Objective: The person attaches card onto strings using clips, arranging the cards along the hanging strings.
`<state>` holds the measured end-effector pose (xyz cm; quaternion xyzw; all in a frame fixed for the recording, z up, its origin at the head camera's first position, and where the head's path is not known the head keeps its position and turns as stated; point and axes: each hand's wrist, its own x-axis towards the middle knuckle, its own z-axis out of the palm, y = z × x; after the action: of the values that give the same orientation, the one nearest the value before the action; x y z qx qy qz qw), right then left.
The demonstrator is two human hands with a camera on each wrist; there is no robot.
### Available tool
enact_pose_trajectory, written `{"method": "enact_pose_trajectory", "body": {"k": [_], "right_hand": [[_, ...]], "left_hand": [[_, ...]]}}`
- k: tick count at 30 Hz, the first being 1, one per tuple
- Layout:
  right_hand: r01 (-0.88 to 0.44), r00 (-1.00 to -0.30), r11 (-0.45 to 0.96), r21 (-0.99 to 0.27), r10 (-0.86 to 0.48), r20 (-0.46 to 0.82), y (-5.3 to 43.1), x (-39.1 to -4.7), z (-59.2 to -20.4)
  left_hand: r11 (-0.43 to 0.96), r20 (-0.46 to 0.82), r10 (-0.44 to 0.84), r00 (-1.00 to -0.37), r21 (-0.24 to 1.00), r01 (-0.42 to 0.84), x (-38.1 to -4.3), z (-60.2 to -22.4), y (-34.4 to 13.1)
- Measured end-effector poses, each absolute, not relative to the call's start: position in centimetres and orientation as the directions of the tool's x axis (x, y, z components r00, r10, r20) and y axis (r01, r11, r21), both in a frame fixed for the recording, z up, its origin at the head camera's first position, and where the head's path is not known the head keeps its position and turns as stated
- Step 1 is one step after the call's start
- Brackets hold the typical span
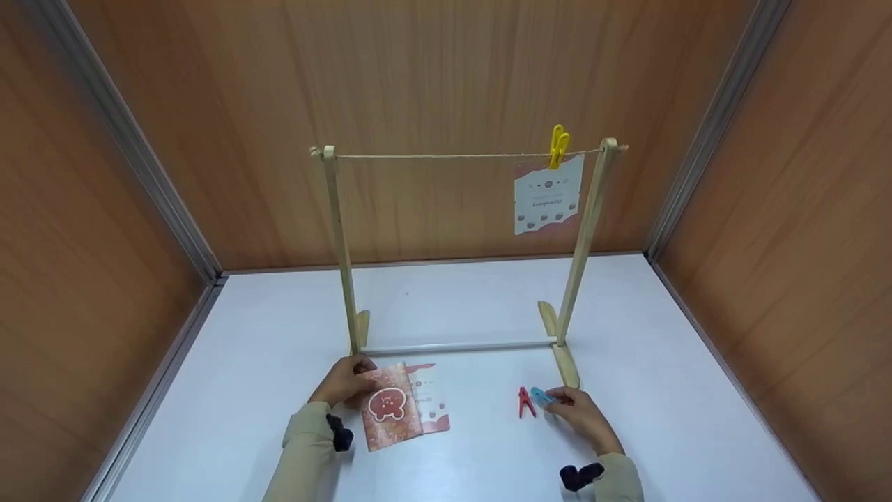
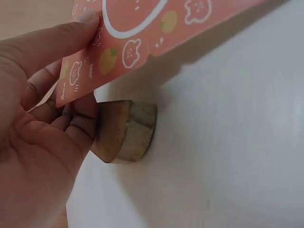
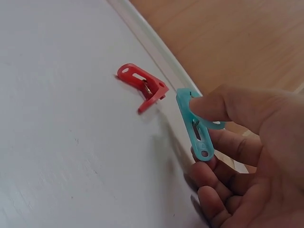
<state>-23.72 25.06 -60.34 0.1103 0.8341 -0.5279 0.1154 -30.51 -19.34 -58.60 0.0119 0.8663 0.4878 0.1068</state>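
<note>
My left hand (image 1: 346,382) pinches the edge of a pink-orange card with a bear face (image 1: 387,404); in the left wrist view the card (image 2: 156,45) is tilted above the table. A second, white and pink card (image 1: 433,401) lies partly hidden behind it. Between thumb and fingers, my right hand (image 1: 580,413) holds a light-blue clothespin (image 3: 195,126). Just left of it a red clothespin (image 1: 525,403) rests on the table. Higher up, a yellow clothespin (image 1: 559,148) fixes a white and pink card (image 1: 548,199) to the string (image 1: 439,156).
A wooden frame carries the string between its left post (image 1: 339,258) and right post (image 1: 587,244). Its white bottom bar (image 1: 456,346) spans low behind the hands, and its right foot (image 1: 566,366) lies close to the right hand. Wood-grain walls (image 1: 432,77) enclose the white table (image 1: 230,390).
</note>
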Motion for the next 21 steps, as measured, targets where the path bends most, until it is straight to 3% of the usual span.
{"method": "enact_pose_trajectory", "body": {"k": [21], "right_hand": [[0.306, -0.952, 0.314, -0.899, 0.083, -0.295, 25.2, -24.0, -60.2]], "left_hand": [[0.16, -0.31, 0.049, -0.95, 0.941, -0.299, -30.0, -58.5, -17.9]]}}
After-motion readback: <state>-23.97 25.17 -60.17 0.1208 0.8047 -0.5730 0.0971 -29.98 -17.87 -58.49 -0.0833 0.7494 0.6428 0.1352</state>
